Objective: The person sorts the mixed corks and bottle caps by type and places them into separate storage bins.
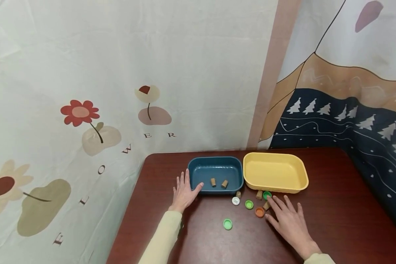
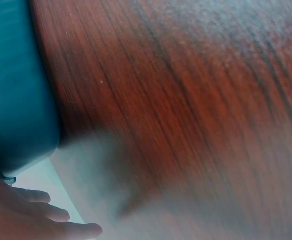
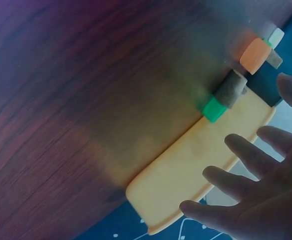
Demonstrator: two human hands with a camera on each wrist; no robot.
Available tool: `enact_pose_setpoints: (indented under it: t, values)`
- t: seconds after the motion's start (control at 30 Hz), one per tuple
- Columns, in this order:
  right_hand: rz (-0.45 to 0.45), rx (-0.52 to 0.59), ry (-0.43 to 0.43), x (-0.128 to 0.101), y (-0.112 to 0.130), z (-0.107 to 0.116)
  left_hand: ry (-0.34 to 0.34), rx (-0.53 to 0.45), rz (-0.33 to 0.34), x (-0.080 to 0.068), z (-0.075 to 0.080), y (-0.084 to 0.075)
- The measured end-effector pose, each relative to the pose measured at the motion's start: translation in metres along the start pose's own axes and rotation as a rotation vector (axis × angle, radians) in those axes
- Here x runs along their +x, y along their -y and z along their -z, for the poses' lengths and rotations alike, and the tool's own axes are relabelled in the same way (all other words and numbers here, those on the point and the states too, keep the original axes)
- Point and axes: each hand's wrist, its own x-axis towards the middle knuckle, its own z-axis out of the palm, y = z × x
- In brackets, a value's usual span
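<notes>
At the left end of a blue tray (image 1: pixel 215 190), my left hand (image 1: pixel 183 192) has its thumb at the near rim and its fingers spread along the side. Two corks (image 1: pixel 224 184) lie inside that tray. My right hand (image 1: pixel 288 220) is spread over the table in front of a yellow tray (image 1: pixel 274 172), holding nothing. Close to its fingertips are a cork (image 1: pixel 266 206), a dark green bottle cap (image 1: pixel 267 195) and an orange cap (image 1: pixel 259 212). The right wrist view shows the fingers (image 3: pixel 250 155) apart, with the green cap (image 3: pixel 214 109) beyond them.
Two more corks (image 1: pixel 259 194) lie by the trays' near edges. A white cap (image 1: pixel 235 201), a bright green cap (image 1: pixel 249 204) and a pale green cap (image 1: pixel 227 224) sit on the dark red table (image 1: pixel 204 242). A printed cloth (image 1: pixel 201 73) hangs behind.
</notes>
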Motion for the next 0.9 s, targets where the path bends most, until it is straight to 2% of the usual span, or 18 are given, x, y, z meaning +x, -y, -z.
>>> enact_pose_setpoints:
  t: [0.53,0.9]
  values:
    - [0.033,-0.053,0.045,0.006,0.004,-0.010,0.017,-0.011,0.007,-0.002,0.000,-0.003]
    - [0.069,-0.017,-0.035,0.010,0.000,-0.016,0.008,-0.001,0.011,-0.002,0.000,0.000]
